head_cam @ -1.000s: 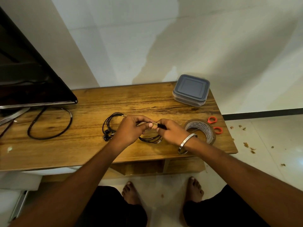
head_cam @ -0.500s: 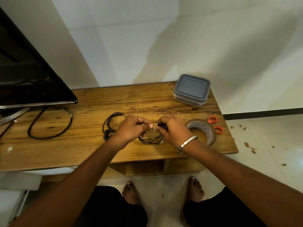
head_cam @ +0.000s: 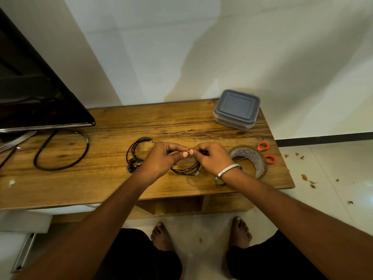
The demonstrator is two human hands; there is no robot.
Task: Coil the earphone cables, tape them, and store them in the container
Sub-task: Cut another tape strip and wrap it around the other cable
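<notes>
Wood table point(head_cam: 113, 186), front edge runs across my view just below both hands. Left hand point(head_cam: 161, 160) and right hand point(head_cam: 214, 158) meet thumb-tip to thumb-tip over table centre, both pinching the black earphone cable point(head_cam: 187, 170); its loops hang below the hands, partly hidden by them. Can't tell if tape is on it yet. 2nd earphone coil point(head_cam: 137, 150) lies flat just left of the left hand, buds at its near side. Tape roll point(head_cam: 252, 160) sits just right of the right wrist, close to the table's right edge. Orange scissor handles point(head_cam: 266, 152) behind the roll, blades hidden. Container point(head_cam: 237, 109), grey lid on, at the far-right corner, well apart from the hands. Open wood between hands and container, also between 2nd coil and thick black cable loop point(head_cam: 60, 152) far left. TV point(head_cam: 40, 91) overhangs the far-left corner. Metal bangle point(head_cam: 228, 172) on right wrist.
</notes>
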